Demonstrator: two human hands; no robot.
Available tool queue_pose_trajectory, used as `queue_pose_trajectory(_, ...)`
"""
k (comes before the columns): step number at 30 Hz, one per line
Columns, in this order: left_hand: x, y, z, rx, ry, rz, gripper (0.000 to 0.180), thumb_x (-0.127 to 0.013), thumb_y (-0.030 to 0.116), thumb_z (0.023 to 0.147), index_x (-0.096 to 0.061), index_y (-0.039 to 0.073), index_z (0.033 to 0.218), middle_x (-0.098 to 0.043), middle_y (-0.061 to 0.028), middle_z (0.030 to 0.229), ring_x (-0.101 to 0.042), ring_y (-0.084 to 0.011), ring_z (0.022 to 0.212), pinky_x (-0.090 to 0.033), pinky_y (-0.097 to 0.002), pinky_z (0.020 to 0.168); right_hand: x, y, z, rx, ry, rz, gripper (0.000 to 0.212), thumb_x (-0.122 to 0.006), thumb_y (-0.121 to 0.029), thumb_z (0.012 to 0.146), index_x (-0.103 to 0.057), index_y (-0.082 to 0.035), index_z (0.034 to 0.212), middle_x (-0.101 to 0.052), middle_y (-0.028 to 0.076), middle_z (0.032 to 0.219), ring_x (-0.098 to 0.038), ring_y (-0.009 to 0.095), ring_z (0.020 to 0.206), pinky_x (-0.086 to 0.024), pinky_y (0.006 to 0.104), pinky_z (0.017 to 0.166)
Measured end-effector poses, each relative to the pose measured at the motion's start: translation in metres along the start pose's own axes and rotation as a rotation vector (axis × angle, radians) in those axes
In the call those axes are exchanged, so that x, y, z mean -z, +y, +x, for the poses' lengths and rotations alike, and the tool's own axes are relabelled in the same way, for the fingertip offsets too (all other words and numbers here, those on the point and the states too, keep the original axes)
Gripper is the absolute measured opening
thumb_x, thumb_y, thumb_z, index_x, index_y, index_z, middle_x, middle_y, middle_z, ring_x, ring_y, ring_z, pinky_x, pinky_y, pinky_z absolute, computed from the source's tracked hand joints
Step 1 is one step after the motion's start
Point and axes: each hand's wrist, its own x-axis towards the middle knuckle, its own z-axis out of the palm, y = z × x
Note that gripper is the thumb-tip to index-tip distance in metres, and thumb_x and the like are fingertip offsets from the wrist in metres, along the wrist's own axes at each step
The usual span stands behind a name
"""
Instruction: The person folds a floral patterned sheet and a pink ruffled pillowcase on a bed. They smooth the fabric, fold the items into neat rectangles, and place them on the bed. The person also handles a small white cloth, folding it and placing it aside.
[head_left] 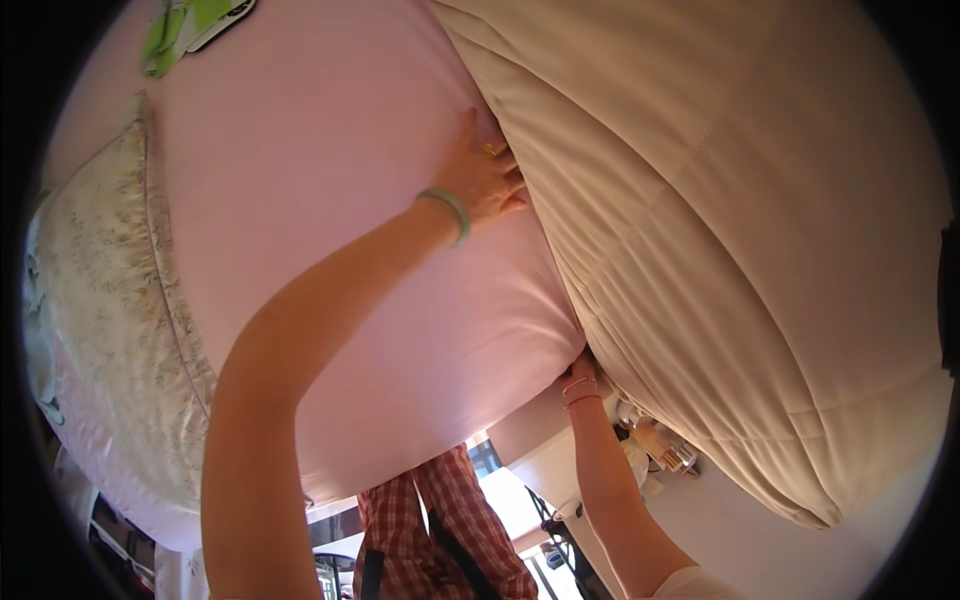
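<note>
Reference: clock face centred on the view, 12 o'clock at the top edge.

The beige quilt (720,220) occupies the sector from 12 to 5 o'clock; its stitched, folded edge runs diagonally across the pink sheet (320,160). The sheet extends from the centre toward 9 and 11 o'clock and covers a padded, bed-like surface. The floral pillow (120,290) lies on it at 9 o'clock. Red plaid trousers (470,505) are visible at 6 o'clock, below the sheet's edge.

The left hand (485,180) is near 12 o'clock, resting on the sheet. Its fingers are extended and parted, fingertips at the quilt edge; whether they pass beneath it cannot be determined. A green-and-white article (195,30) lies between 10 and 11 o'clock. The right hand (578,370), at 4 o'clock, is at the sheet's corner beside the quilt; its fingers are hidden, state indeterminable. A green bangle (455,215) encircles the left wrist.
</note>
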Motion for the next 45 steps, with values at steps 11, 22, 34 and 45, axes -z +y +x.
queue_pose_trajectory(11,0.000,0.009,-0.019,0.122,0.134,-0.400,0.039,-0.053,0.030,0.093,-0.053,0.023,0.131,-0.043,-0.0050,0.142,-0.037,-0.0277,0.133,-0.014,-0.0612,0.112,-0.042,-0.007,-0.013,-0.031,-0.065,0.153,0.041,-0.049,-0.038,0.096,-0.054,-0.010,0.127,-0.062,0.004,0.120,-0.060,0.018,0.104,-0.052,0.0344,0.086)
queue_pose_trajectory(22,0.104,-0.115,-0.262,0.558,0.112,-0.115,0.049,-0.047,0.037,0.095,-0.043,0.023,0.141,-0.024,-0.0127,0.154,-0.021,-0.0311,0.143,-0.014,-0.0528,0.114,-0.269,0.059,-0.287,1.316,-0.602,-1.084,0.048,-0.049,-0.015,0.093,-0.040,0.001,0.137,-0.041,0.016,0.143,-0.035,0.030,0.134,-0.027,0.0423,0.110)
queue_pose_trajectory(34,0.014,0.176,-0.383,-0.062,-0.351,-0.454,0.062,-0.029,0.059,0.094,-0.026,0.029,0.148,-0.007,0.0018,0.159,-0.002,-0.0173,0.146,-0.003,-0.0432,0.118,-0.366,0.024,-0.203,1.929,-0.231,-1.408,0.059,-0.045,-0.026,0.096,-0.025,-0.002,0.147,-0.025,0.014,0.153,-0.020,0.029,0.143,-0.014,0.0455,0.115)
queue_pose_trajectory(45,0.159,0.088,-0.521,0.916,0.300,-0.611,0.045,-0.051,0.028,0.093,-0.048,0.014,0.135,-0.038,-0.0097,0.146,-0.038,-0.0275,0.132,-0.027,-0.0443,0.111,-0.274,0.138,-0.311,0.751,-0.943,-0.824,0.039,-0.052,-0.017,0.096,-0.047,-0.001,0.132,-0.062,0.011,0.115,-0.059,0.020,0.109,-0.048,0.0328,0.094)
